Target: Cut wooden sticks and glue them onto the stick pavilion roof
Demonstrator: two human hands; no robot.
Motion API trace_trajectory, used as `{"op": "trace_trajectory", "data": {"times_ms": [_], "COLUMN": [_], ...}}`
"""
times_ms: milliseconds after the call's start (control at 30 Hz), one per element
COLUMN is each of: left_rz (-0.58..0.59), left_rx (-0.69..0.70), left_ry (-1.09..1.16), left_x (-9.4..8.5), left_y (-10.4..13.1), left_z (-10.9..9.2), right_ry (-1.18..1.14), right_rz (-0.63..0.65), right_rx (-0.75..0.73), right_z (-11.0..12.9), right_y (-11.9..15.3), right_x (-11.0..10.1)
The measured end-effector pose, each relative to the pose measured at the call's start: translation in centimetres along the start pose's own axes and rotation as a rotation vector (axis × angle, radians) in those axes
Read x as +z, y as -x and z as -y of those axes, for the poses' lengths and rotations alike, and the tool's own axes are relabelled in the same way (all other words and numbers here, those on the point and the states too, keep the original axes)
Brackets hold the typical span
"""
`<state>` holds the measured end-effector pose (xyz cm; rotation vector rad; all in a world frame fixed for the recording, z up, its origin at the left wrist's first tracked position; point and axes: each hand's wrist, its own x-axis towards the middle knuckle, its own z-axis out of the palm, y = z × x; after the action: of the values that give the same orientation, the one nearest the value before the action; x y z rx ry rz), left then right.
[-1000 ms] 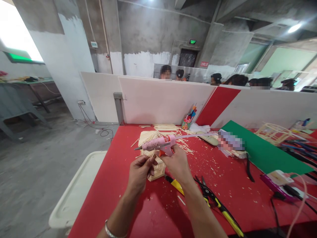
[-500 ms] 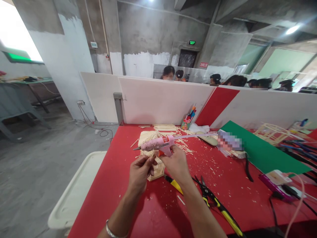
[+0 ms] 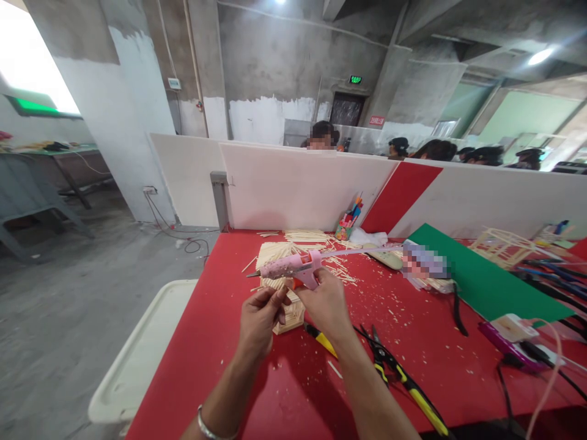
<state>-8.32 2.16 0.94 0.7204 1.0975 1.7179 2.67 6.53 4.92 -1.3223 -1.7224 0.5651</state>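
Note:
My right hand [image 3: 328, 302] is wrapped round the handle of a pink hot glue gun [image 3: 288, 264], its nozzle pointing left and a long glue stick jutting from its back end. Thumb and fingertips of my left hand [image 3: 261, 311] are pinched together just below the barrel, close to the right hand's fingers; what they hold, if anything, is too small to make out. Behind and beneath both hands stands a small model built of thin wooden sticks [image 3: 290, 318], partly hidden by the gun and hands.
On the red table [image 3: 284, 391] lie pliers [image 3: 383, 354], a yellow-handled tool [image 3: 321, 339], loose sticks [image 3: 307, 236] and scraps. Further off are a pen cup [image 3: 343, 227], a green board [image 3: 486, 275] and a purple power strip [image 3: 513, 348]. White partitions [image 3: 293, 183] border the back; people sit beyond.
Both hands and the glue gun stay almost exactly where they were. Beyond the partition, one person's head has shifted slightly to the right.

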Motion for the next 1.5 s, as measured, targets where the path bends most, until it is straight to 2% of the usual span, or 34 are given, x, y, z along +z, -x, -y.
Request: {"op": "trace_trajectory", "data": {"times_ms": [400, 700, 833, 1000, 1133, 1200, 1300, 1400, 1500], "left_rz": [-0.015, 0.048, 0.016, -0.130, -0.208, -0.217, -0.213, -0.180, -0.129], "left_rx": [0.034, 0.014, 0.003, 0.020, 0.038, 0.047, 0.081, 0.123, 0.138], "left_ry": [-0.009, -0.084, -0.057, -0.048, -0.043, -0.045, -0.104, -0.197, -0.253], "left_x": [0.0, -0.9, -1.4, -2.2, -2.6, -2.5, -2.1, -1.2, 0.2], "left_y": [0.0, 0.2, 0.6, 1.5, 2.4, 2.9, 3.7, 4.4, 5.1], "left_z": [0.2, -0.1, -0.4, -0.4, -0.2, -0.1, -0.1, 0.3, 1.0], "right_ry": [0.011, -0.156, -0.085, 0.016, -0.056, -0.110, -0.100, 0.047, 0.273], "right_rz": [-0.021, 0.085, -0.016, -0.219, -0.227, -0.215, -0.282, -0.371, -0.370], "right_rx": [0.014, 0.066, 0.034, 0.077, 0.097, 0.089, 0.081, 0.089, 0.139], "right_z": [0.0, -0.1, -0.4, -0.1, 0.1, 0.0, -0.9, -2.0, -3.2], "right_y": [0.1, -0.6, -0.4, -0.2, -0.4, -0.3, 0.2, 1.0, 1.8], "right_x": [0.2, -0.8, -1.2, -2.0, -2.3, -2.4, -2.8, -3.9, -6.0]}}
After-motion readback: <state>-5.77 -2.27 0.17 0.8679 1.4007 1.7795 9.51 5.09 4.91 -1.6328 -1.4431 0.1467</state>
